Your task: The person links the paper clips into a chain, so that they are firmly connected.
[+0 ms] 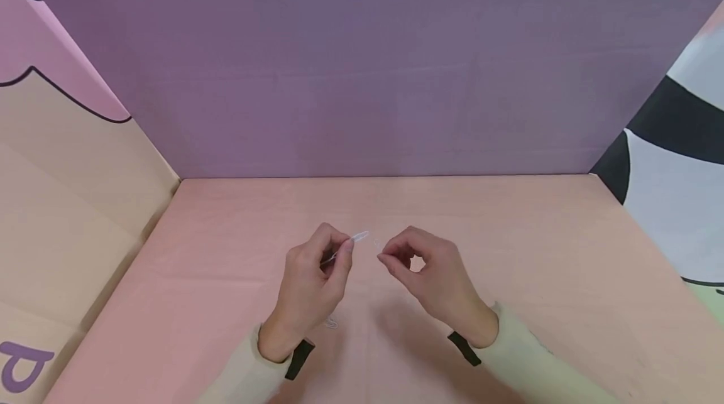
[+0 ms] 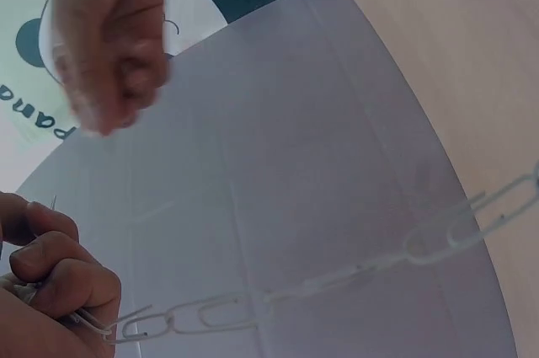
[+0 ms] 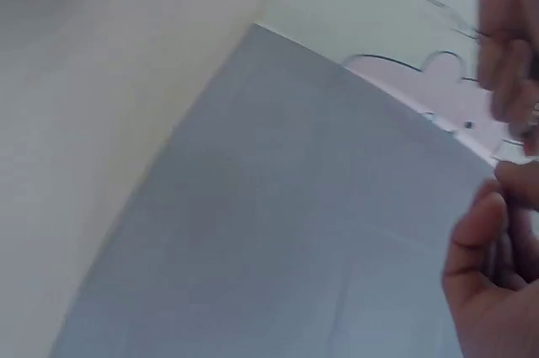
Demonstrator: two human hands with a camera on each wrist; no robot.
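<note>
Silvery metal paper-clip chain [image 2: 320, 286] is pinched at one end by the left hand [image 1: 310, 284], held above the pink table surface [image 1: 537, 278], the rest hanging below that hand. The right hand [image 1: 432, 275] is kept just beside the chain's held end, fingertips pinched together, seemingly on a thin wire clip, though this is too faint to confirm. Linking appears in hand; careful alignment of the two wire ends is called for next.

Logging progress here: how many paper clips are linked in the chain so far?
5, roughly, in the left wrist view, one after another from the left hand along the chain to the right edge. More may be hidden in the fist or out of frame.
</note>
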